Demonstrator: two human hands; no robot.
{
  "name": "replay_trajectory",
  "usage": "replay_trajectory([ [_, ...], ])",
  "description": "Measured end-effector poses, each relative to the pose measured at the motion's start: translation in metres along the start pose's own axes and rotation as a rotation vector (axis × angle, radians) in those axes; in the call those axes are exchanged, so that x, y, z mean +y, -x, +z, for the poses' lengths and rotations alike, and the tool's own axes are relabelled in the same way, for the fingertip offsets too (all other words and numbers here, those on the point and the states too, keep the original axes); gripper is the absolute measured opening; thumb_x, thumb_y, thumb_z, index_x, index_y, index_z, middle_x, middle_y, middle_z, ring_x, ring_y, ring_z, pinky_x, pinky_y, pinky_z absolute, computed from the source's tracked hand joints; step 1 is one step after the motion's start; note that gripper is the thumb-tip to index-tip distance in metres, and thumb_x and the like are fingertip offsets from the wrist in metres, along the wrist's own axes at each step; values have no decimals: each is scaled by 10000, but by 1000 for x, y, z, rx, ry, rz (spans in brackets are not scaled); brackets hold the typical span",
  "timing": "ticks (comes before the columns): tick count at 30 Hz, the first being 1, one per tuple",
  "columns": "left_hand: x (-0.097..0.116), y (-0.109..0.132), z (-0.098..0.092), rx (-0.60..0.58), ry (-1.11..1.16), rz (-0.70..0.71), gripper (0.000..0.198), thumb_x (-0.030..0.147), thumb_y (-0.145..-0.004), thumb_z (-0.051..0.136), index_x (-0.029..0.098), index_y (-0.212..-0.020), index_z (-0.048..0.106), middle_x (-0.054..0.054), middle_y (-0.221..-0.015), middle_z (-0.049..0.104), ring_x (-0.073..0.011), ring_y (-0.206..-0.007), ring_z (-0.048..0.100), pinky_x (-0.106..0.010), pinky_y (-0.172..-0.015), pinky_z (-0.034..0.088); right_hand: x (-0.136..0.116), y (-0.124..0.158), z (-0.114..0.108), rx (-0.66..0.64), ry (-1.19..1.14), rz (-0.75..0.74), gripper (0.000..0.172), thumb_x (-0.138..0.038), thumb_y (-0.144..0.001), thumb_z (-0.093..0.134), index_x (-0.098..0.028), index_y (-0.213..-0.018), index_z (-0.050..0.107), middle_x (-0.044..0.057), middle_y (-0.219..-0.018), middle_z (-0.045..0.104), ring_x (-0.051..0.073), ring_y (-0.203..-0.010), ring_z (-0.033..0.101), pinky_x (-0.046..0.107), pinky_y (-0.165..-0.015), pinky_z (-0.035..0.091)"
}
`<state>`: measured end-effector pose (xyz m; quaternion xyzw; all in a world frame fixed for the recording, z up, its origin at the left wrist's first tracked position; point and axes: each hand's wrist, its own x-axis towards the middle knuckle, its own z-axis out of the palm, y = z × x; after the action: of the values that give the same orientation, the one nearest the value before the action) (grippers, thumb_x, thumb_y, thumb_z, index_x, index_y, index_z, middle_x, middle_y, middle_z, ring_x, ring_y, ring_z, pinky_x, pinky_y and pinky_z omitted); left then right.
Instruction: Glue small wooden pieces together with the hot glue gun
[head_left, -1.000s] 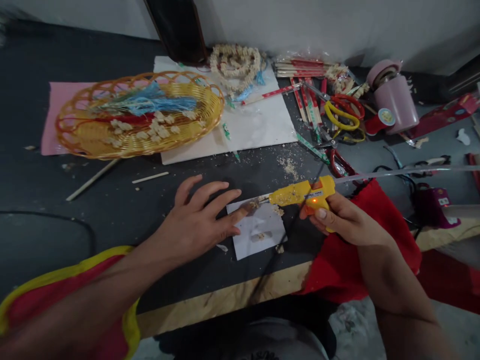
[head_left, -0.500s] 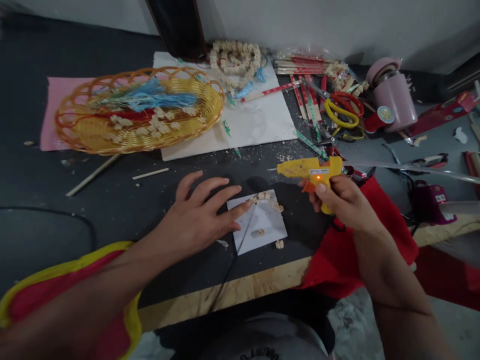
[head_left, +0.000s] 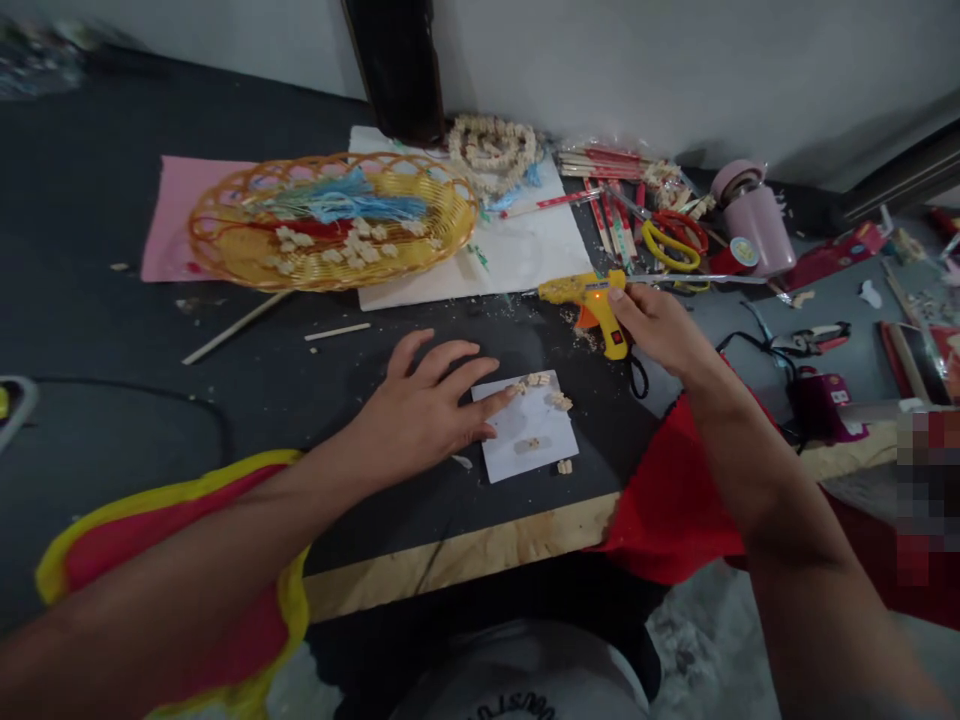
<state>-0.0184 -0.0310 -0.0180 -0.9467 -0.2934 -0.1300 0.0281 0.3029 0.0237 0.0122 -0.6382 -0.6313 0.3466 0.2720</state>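
A small white card (head_left: 517, 459) lies on the dark table with several little pale wooden pieces (head_left: 538, 380) along its upper edge and right corner. My left hand (head_left: 431, 405) is spread open over the card's left side, its index fingertip touching one of those pieces. Another wooden piece (head_left: 534, 443) sits near the card's lower middle, and one (head_left: 565, 467) lies just off its right edge. My right hand (head_left: 660, 322) grips the rear of a yellow glue gun (head_left: 577, 289), whose nozzle points left. Its orange trigger is free of my fingers, and a light glows on its body.
Behind is a wicker basket (head_left: 225, 262) with blue tassels and wooden pieces. Scissors (head_left: 671, 247), a pink flask (head_left: 761, 225) and red-wrapped chopsticks (head_left: 611, 215) crowd the back right. A red cloth (head_left: 675, 500) drapes over the front edge; pliers (head_left: 814, 338) lie right.
My right hand has moved the glue gun away from me, up toward the white sheet, and its grip has shifted to the gun's rear. My left hand stays at the card. The view has shifted.
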Motion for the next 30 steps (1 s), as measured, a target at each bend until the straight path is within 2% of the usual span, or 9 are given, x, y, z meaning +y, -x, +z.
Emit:
replay_trajectory([
  [2, 0, 0, 0, 16, 9, 1, 332, 422, -958, 583, 352, -1278, 637, -66, -1330, 631, -302, -1289, 492, -592, -1126, 293, -7, 11, -6, 120, 294, -77, 353, -557, -881, 628, -205, -853, 637, 28, -691, 616, 212, -733, 618, 319, -654, 475],
  [4, 0, 0, -1, 34, 14, 2, 326, 438, -961, 573, 354, -1268, 640, -57, -1322, 631, -296, -1286, 495, -585, -1129, 295, -19, 27, -5, 186, 437, -187, 271, -465, -909, 609, -205, -963, 662, 70, -854, 684, 237, -826, 641, 362, -743, 503],
  [6, 1, 0, -2, 42, 11, 13, 280, 419, -963, 570, 330, -1205, 679, -58, -1310, 634, -301, -1279, 499, -588, -1121, 311, -32, 41, 6, 111, 462, -360, 234, -395, -929, 590, -215, -1057, 666, 99, -1041, 695, 257, -964, 644, 412, -863, 513],
  [8, 2, -1, -3, 23, 3, 6, 197, 362, -958, 582, 288, -1050, 739, -56, -1312, 632, -311, -1286, 494, -596, -1120, 313, -42, 51, 24, -33, 508, -563, 270, -345, -912, 622, -214, -1145, 658, 119, -1216, 650, 294, -1170, 571, 484, -1025, 451],
  [10, 2, -1, -3, 6, 3, -2, 173, 329, -946, 596, 269, -923, 756, -48, -1323, 628, -316, -1289, 491, -607, -1117, 314, -47, 56, 42, -152, 560, -656, 327, -329, -890, 654, -208, -1194, 646, 127, -1338, 580, 315, -1257, 488, 526, -1091, 400],
  [15, 1, 0, -2, -15, 25, -4, 203, 365, -919, 642, 320, -1097, 727, -57, -1336, 624, -321, -1302, 482, -620, -1119, 312, -48, 51, 65, -246, 633, -602, 243, -249, -871, 641, -217, -1111, 661, 123, -1426, 507, 346, -1311, 390, 574, -1054, 417],
  [21, 7, -1, -11, -65, 51, -78, 264, 397, -993, 530, 314, -1177, 701, -26, -1382, 598, -286, -1354, 453, -568, -1180, 271, -49, 49, 67, -266, 639, -583, 145, -216, -880, 605, -206, -1008, 671, 115, -1410, 523, 335, -1300, 394, 572, -1063, 411],
  [26, 4, -1, -2, 34, 15, -16, 234, 409, -963, 583, 321, -1131, 719, -44, -1321, 636, -309, -1292, 510, -613, -1108, 351, -47, 48, 67, -274, 615, -599, 110, -223, -888, 609, -198, -974, 672, 129, -1380, 538, 321, -1278, 407, 560, -1081, 404],
  [30, 3, -1, -1, 15, 22, -34, 256, 416, -970, 565, 316, -1157, 707, -40, -1319, 637, -304, -1291, 511, -601, -1120, 342, -45, 46, 67, -271, 585, -628, 91, -222, -887, 615, -182, -942, 676, 141, -1350, 548, 311, -1267, 415, 527, -1122, 375],
])
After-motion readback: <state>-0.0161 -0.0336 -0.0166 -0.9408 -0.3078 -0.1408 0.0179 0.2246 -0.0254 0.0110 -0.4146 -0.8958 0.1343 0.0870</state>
